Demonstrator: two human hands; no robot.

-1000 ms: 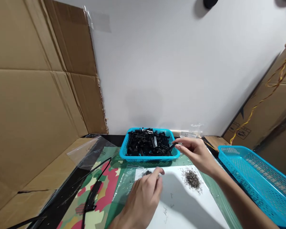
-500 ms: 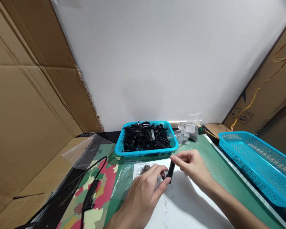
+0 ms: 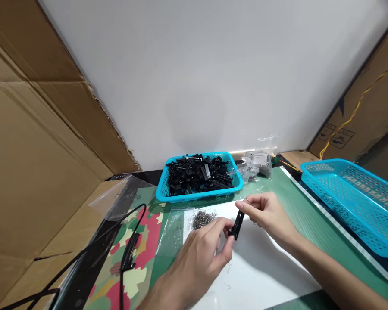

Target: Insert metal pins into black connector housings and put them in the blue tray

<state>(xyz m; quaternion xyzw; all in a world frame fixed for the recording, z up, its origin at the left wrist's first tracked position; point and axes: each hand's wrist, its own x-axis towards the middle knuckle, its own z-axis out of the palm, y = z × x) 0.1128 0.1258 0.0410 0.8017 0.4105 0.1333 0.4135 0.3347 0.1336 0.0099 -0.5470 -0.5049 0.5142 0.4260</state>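
Note:
A slim black plastic piece (image 3: 238,224) is held tilted above the white sheet (image 3: 258,275). My left hand (image 3: 210,247) pinches its lower end between thumb and fingers. At its upper end, the thumb and forefinger of my right hand (image 3: 261,211) are closed on it; a thin wire-like bit shows by these fingertips, too small to make out. Beside my left hand lies a heap of small metal springs or wire clips (image 3: 203,218), with several loose ones scattered on the sheet. Behind both hands, a blue basket (image 3: 198,199) holds many similar black pieces.
Clear bags of small metal parts (image 3: 263,165) lie right of the basket. Another blue basket (image 3: 349,206) stands at far right. A black cable (image 3: 93,247) crosses the patterned mat (image 3: 140,258) at left. Cardboard walls flank the green work surface (image 3: 287,196).
The view has shifted a little, so the baskets sit higher. Both hands keep hold of the black piece, which is now turned and tilted more, and the metal heap shows more fully.

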